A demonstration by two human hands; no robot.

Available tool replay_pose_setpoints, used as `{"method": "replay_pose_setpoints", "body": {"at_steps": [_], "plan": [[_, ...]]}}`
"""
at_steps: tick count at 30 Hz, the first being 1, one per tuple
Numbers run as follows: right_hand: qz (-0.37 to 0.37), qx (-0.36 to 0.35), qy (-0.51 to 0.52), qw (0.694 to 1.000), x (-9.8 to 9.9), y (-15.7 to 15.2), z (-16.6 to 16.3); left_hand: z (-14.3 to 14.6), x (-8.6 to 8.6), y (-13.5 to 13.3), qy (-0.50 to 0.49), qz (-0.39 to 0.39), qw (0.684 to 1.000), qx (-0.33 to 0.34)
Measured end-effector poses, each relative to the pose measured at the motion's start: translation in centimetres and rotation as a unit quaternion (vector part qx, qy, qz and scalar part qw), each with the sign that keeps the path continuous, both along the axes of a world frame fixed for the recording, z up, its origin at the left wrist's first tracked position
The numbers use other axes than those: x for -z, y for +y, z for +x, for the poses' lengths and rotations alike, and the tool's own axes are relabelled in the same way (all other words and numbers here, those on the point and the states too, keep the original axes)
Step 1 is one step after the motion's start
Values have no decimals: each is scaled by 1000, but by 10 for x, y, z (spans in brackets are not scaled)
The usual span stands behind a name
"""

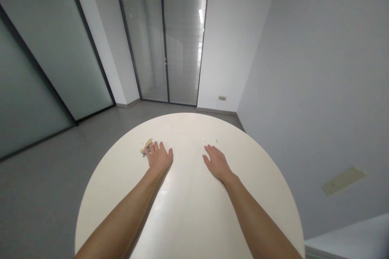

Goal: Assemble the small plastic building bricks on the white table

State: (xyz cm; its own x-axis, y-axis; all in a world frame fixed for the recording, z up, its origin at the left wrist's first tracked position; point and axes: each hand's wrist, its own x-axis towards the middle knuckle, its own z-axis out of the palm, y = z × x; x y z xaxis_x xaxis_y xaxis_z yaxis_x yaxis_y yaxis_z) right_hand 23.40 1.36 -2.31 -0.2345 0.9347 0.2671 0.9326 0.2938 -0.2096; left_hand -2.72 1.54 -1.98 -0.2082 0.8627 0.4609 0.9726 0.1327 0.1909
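Note:
My left hand [158,157] rests palm down on the round cream table [185,218], its fingers spread. Its outer fingers partly cover a small cluster of flat yellow and grey pieces [148,143], too small to name. To the right, my right hand [216,162] lies on the tabletop with its fingers stretched forward and nothing visibly held. Just beyond its fingertips are a tiny yellow piece [216,141] and a small whitish piece [204,139]. What lies under either palm is hidden.
A glass door with blinds [182,48] stands beyond the table. Frosted glass panels [54,40] are on the left. On the right, a grey wall [319,68] bears a strip of beige tape [343,181]. Grey floor [57,186] shows beside the table.

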Motion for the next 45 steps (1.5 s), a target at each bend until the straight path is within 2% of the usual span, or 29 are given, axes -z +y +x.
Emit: {"method": "replay_pose_setpoints", "body": {"at_steps": [9,13,16,22,28,33,37,42,45], "plan": [[-12,2,-6,1000,-3,0,-3,12,-9,-3,-57,-11,984,170],[-15,5,-6,1000,-3,-1,-4,15,-11,-1,-78,-38,949,302],[-8,5,-6,1000,-4,-2,-4,14,-7,1,-98,-37,929,356],[-7,4,-7,1000,-3,-1,-4,13,2,5,-174,-54,911,369],[6,-5,6,1000,-6,-3,-5,13,0,4,-178,-56,911,368],[45,-128,80,988,-22,-14,-21,14,-1,2,-205,-61,897,386],[33,-209,71,975,-30,-21,-35,17,4,5,-228,-55,883,406],[27,-196,62,978,-30,-21,-35,16,7,8,-196,-34,901,385],[33,-185,56,981,-30,-20,-33,13,3,8,-174,-27,921,348]]}}
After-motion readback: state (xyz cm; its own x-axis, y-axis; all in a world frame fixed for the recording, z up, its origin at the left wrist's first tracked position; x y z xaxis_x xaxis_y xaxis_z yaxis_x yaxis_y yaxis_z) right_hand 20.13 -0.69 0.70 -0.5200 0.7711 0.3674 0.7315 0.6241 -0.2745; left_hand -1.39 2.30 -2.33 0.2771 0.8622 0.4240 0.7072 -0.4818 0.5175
